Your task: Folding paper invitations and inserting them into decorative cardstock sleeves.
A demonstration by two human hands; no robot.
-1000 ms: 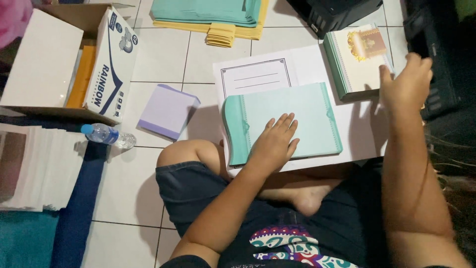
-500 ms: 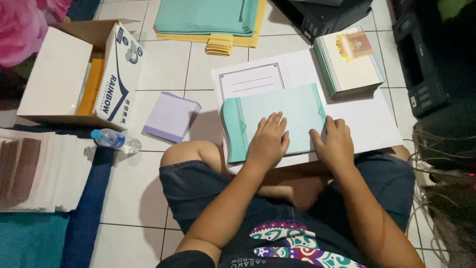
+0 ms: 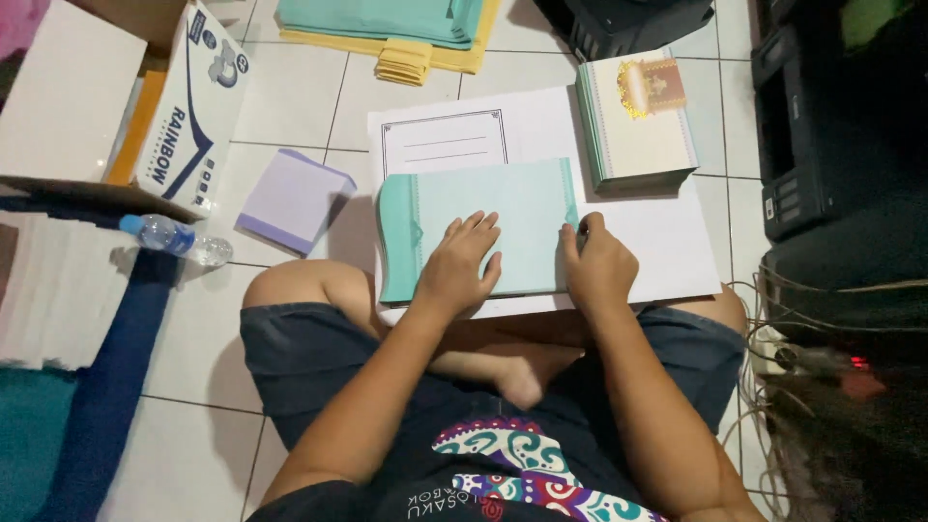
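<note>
A stack of pale teal booklets (image 3: 512, 208) lies on a large white sheet (image 3: 667, 242) in front of my crossed legs. My left hand (image 3: 462, 266) rests flat on the top booklet, fingers spread. My right hand (image 3: 597, 266) is curled at the stack's right edge; it seems to grip a small dark thing, but I cannot make it out. A framed white card (image 3: 443, 143) lies just beyond the stack. A second stack of cream booklets with a gold emblem (image 3: 640, 121) stands at the far right of the sheet.
An open cardboard box (image 3: 184, 106) sits at the far left, a plastic water bottle (image 3: 174, 239) below it, a lilac paper pad (image 3: 288, 198) beside them. Teal and yellow paper piles (image 3: 406, 29) lie at the top. A black printer (image 3: 822, 116) and cables (image 3: 783, 358) are on the right.
My right hand came back from the cream stack at the far right and settled at the right edge of the teal stack. My left hand stayed flat on it.
</note>
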